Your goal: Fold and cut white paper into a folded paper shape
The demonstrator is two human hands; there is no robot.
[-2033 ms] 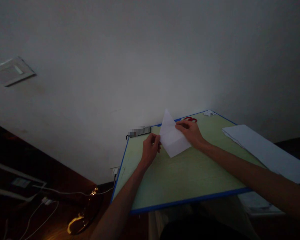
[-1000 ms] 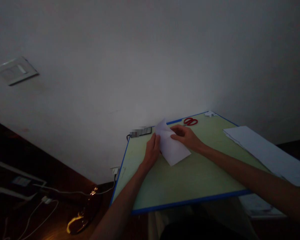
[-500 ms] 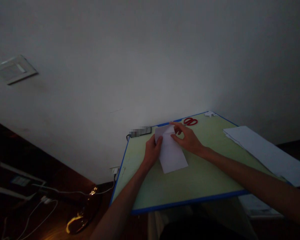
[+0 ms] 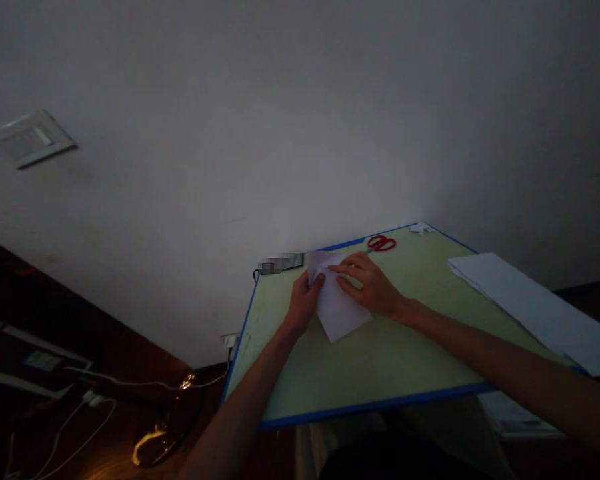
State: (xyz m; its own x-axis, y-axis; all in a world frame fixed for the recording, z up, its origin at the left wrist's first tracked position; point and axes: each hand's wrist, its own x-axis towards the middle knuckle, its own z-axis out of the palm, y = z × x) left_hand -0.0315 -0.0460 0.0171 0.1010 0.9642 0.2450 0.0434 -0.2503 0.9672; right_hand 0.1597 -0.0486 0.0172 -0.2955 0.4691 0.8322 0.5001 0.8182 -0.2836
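Note:
A sheet of white paper point(image 4: 341, 313) is held a little above the green tabletop point(image 4: 300, 380), tilted. My left hand point(image 4: 304, 301) grips its left edge, thumb on the front and the other fingers mostly hidden behind. Over the upper right part of the sheet lies my right hand point(image 4: 369, 283). Its index finger is stretched out onto the paper beside a fold line near the top, with the thumb apart below it. Red-handled scissors point(image 4: 381, 243) lie just beyond this hand, their blades partly hidden.
White sheets point(image 4: 525, 307) stick out past the table's right edge. Small paper scraps point(image 4: 421, 228) sit at the far right corner, and a dark phone-like object point(image 4: 290, 261) at the far left. Behind the table is a wall point(image 4: 300, 133). White cables point(image 4: 150, 383) run at the left.
My right hand has moved from the paper's top right corner down and left onto its face. The upper part of the sheet appears pressed over, and its lower end has swung slightly.

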